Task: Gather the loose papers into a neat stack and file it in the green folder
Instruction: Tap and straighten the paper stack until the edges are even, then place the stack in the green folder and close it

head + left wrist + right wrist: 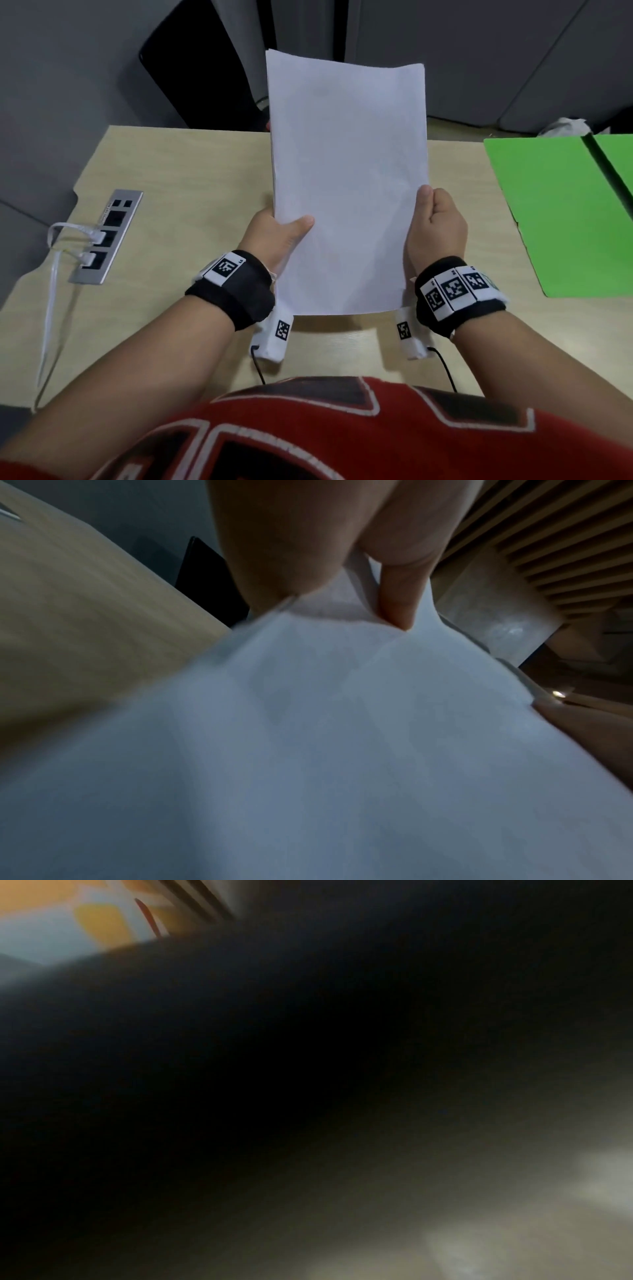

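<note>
Left hand pinches the lower left edge of the paper stack, thumb on front and fingers curled behind; right hand grips the lower right edge, thumb on front, fingers hidden behind. Stack is held upright above the wooden desk, long axis pointing away from the person, bottom edge nearest the body. Green folder lies open on the desk, well right of the stack; the socket strip sits well left of it.
</note>
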Demonstrator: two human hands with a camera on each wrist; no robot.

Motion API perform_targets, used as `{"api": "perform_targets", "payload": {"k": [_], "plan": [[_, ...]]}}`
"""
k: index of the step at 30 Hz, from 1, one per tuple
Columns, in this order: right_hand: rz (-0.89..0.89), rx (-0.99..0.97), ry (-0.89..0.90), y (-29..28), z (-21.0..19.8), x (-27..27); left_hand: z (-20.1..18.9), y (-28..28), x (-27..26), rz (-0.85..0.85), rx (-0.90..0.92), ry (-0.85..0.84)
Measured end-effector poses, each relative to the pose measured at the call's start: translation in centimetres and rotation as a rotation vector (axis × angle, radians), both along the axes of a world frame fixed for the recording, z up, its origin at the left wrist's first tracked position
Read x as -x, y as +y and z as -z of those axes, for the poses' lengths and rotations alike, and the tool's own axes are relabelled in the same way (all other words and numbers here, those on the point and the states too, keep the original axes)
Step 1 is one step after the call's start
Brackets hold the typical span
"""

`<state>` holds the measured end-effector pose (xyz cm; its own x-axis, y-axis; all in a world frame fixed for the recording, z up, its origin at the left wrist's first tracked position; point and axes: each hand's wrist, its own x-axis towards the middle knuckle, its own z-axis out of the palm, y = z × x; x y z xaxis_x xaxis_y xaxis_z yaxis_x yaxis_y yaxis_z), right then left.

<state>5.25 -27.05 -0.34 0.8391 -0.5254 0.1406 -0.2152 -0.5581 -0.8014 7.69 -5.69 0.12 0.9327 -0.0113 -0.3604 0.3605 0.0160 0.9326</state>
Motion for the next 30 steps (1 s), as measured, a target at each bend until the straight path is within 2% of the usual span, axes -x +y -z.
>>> {"api": "perform_targets", "payload": {"k": [5, 12, 18, 23, 27, 28, 30], "plan": [[0.023, 0.050, 0.335, -5.1, 2.1, 0.5, 0.6, -1.9, 0.2, 0.018, 0.027, 0.051], [0.260, 0.291, 0.771, -13.7, 6.8, 2.4, 1.6, -4.7, 0.6, 0.075, -0.040, 0.092], [0.248, 0.236, 1.040, -17.1, 8.3, 3.1, 2.0, -7.3, 0.4, 0.126, -0.114, 0.107], [0.081, 0.270, 1.057, -14.6, 7.3, 2.8, 2.2, -8.0, -0.2, 0.127, -0.127, 0.110], [-0.066, 0.158, 0.870, -12.4, 5.0, 1.6, 2.2, -6.8, -0.6, 0.095, -0.120, 0.090], [-0.032, 0.163, 0.821, -12.7, 4.7, 1.4, 2.2, -6.1, -0.7, 0.087, -0.132, 0.095], [0.149, 0.255, 0.789, -14.5, 4.8, 1.4, 2.3, -5.0, -0.7, 0.082, -0.157, 0.115]]}}
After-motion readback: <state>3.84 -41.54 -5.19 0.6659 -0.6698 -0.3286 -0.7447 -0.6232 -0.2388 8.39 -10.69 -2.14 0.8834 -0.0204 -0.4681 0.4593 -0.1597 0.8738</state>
